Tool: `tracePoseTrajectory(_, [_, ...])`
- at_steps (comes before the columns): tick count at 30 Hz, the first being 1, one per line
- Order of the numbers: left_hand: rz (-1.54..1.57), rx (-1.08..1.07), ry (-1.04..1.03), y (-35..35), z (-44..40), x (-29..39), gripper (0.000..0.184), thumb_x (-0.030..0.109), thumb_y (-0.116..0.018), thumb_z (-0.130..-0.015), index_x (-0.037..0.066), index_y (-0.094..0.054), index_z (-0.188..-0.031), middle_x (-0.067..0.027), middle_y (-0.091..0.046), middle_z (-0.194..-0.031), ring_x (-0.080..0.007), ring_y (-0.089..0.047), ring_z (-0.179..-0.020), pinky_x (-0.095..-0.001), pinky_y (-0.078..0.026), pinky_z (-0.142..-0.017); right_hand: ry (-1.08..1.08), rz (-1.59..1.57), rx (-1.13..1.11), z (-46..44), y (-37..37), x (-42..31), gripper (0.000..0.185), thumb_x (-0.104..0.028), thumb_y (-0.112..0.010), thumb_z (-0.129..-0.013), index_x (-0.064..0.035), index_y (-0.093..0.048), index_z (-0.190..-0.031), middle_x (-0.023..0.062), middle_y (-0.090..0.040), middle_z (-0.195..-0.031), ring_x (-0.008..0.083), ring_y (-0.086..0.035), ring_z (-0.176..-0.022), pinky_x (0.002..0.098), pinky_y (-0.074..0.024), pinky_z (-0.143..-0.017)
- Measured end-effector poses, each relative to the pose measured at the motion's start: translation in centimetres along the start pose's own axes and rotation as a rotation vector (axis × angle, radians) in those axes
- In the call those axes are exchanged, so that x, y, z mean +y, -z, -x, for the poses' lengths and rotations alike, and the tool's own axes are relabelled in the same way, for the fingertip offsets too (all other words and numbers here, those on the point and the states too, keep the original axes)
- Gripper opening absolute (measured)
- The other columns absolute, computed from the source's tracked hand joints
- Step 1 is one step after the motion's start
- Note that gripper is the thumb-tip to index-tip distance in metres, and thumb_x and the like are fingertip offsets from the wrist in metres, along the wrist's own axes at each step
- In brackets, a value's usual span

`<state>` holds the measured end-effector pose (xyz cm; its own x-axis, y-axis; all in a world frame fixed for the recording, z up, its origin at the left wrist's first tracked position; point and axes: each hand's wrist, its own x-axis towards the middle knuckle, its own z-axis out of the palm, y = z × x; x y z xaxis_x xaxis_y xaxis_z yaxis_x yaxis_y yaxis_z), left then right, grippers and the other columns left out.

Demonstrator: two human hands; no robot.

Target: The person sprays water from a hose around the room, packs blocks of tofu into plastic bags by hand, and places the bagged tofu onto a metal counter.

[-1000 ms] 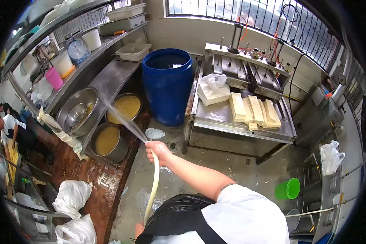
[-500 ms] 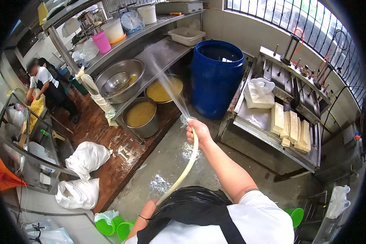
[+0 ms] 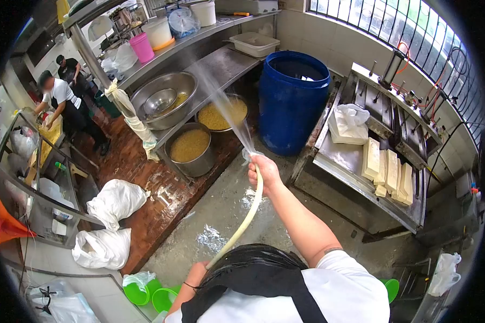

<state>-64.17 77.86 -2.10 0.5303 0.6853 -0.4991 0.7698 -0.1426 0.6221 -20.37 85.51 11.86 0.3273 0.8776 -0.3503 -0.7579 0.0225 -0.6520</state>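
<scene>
Hose (image 3: 247,218) runs between the two hands, its long axis bowing from seven o'clock up to the right hand (image 3: 265,175), the one nearer the spouting end and clenched round it. From there the left hand (image 3: 198,272) sits at seven, beside the lower length; its fingers are hidden, so I can't tell if it grips. Water (image 3: 221,102) fans toward eleven, with the near pot (image 3: 196,168) at ten and the barrel (image 3: 291,118) at one. A second ago the left hand barely showed; now even its wrist band (image 3: 191,286) is in view.
</scene>
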Motion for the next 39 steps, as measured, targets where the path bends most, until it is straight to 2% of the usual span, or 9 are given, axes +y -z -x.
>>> tracePoseTrajectory(8, [-0.002, 0.036, 0.003, 0.0, 0.1, 0.3, 0.035, 0.037, -0.071, -0.090, 0.007, -0.076, -0.108, -0.0282, -0.070, -0.098, -0.0466, -0.069, -0.096, -0.0481, -0.054, -0.082, 0.174, -0.099, 0.296, 0.4, 2.9, 1.0, 0.013, -0.022, -0.058, -0.100, -0.0145, -0.052, -0.092, 0.0018, -0.051, -0.068, 0.0147, -0.045, -0.048, 0.0317, -0.0337, -0.042])
tracePoseTrajectory(16, [0.033, 0.048, 0.041, -0.1, -0.3, -0.8, 0.039, 0.043, -0.070, -0.095, 0.006, -0.076, -0.107, -0.0247, -0.073, -0.095, -0.0424, -0.071, -0.089, -0.0449, -0.055, -0.079, 0.207, -0.128, 0.370, -0.2, 9.3, 6.5, 0.016, -0.026, -0.058, -0.101, -0.0144, -0.052, -0.092, 0.0026, -0.052, -0.071, 0.0169, -0.049, -0.053, 0.0339, -0.0359, -0.043])
tracePoseTrajectory(18, [0.146, 0.092, 0.055, -0.6, -1.1, -3.0, 0.044, 0.046, -0.072, -0.094, 0.003, -0.075, -0.105, -0.0225, -0.074, -0.090, -0.0369, -0.071, -0.083, -0.0443, -0.055, -0.078, 0.036, -0.089, 0.562, 1.0, 11.2, 8.1, 0.021, -0.031, -0.057, -0.103, -0.0139, -0.052, -0.093, 0.0028, -0.051, -0.070, 0.0176, -0.047, -0.051, 0.0352, -0.0358, -0.041])
tracePoseTrajectory(21, [0.085, 0.129, 0.072, 2.9, 0.5, 2.5, 0.045, 0.045, -0.077, -0.091, 0.001, -0.074, -0.100, -0.0208, -0.072, -0.085, -0.0327, -0.069, -0.078, -0.0435, -0.054, -0.075, -0.239, 0.023, 0.555, 4.4, 14.0, 10.6, 0.027, -0.037, -0.054, -0.105, -0.0129, -0.052, -0.094, 0.0036, -0.051, -0.069, 0.0190, -0.046, -0.046, 0.0359, -0.0371, -0.039])
tracePoseTrajectory(24, [0.089, 0.162, 0.010, 3.6, -0.2, 4.0, 0.046, 0.043, -0.080, -0.088, -0.001, -0.073, -0.096, -0.0201, -0.070, -0.081, -0.0311, -0.066, -0.074, -0.0430, -0.053, -0.073, -0.511, 0.136, 0.267, 6.7, 18.6, 13.6, 0.035, -0.043, -0.059, -0.104, -0.0094, -0.058, -0.096, 0.0061, -0.057, -0.076, 0.0168, -0.056, -0.055, 0.0329, -0.0498, -0.045])
tracePoseTrajectory(27, [-0.070, 0.087, -0.091, 3.4, -1.6, 5.0, 0.045, 0.042, -0.081, -0.087, -0.001, -0.072, -0.094, -0.0194, -0.070, -0.080, -0.0296, -0.064, -0.072, -0.0424, -0.052, -0.071, -0.629, 0.348, 0.173, 9.7, 17.7, 12.8, 0.033, -0.043, -0.063, -0.103, -0.0099, -0.060, -0.101, 0.0065, -0.059, -0.081, 0.0179, -0.059, -0.059, 0.0330, -0.0534, -0.051])
tracePoseTrajectory(32, [-0.072, -0.026, -0.152, 2.1, -2.9, 5.9, 0.043, 0.041, -0.082, -0.087, -0.001, -0.072, -0.087, -0.0166, -0.068, -0.074, -0.0251, -0.061, -0.066, -0.0415, -0.052, -0.065, -0.475, 0.265, 0.242, 9.3, 22.4, 13.4, 0.023, -0.035, -0.063, -0.104, -0.0127, -0.061, -0.099, 0.0023, -0.060, -0.082, 0.0170, -0.057, -0.060, 0.0349, -0.0542, -0.056])
tracePoseTrajectory(38, [-0.019, -0.129, -0.150, 1.4, -4.6, 10.1, 0.044, 0.041, -0.079, -0.090, -0.001, -0.072, -0.079, -0.0090, -0.064, -0.060, -0.0164, -0.059, -0.056, -0.0373, -0.050, -0.057, -0.205, 0.118, 0.536, 10.4, 26.9, 9.0, 0.011, -0.019, -0.062, -0.100, -0.0104, -0.062, -0.093, 0.0025, -0.059, -0.076, 0.0172, -0.054, -0.058, 0.0321, -0.0475, -0.051])
tracePoseTrajectory(39, [-0.020, -0.151, -0.133, 1.3, -5.0, 11.2, 0.044, 0.042, -0.078, -0.091, 0.000, -0.072, -0.078, -0.0074, -0.063, -0.058, -0.0145, -0.059, -0.054, -0.0359, -0.049, -0.055, -0.193, 0.122, 0.466, 11.2, 28.1, 8.0, 0.009, -0.020, -0.061, -0.099, -0.0118, -0.064, -0.101, 0.0020, -0.064, -0.083, 0.0186, -0.063, -0.067, 0.0345, -0.0556, -0.062])
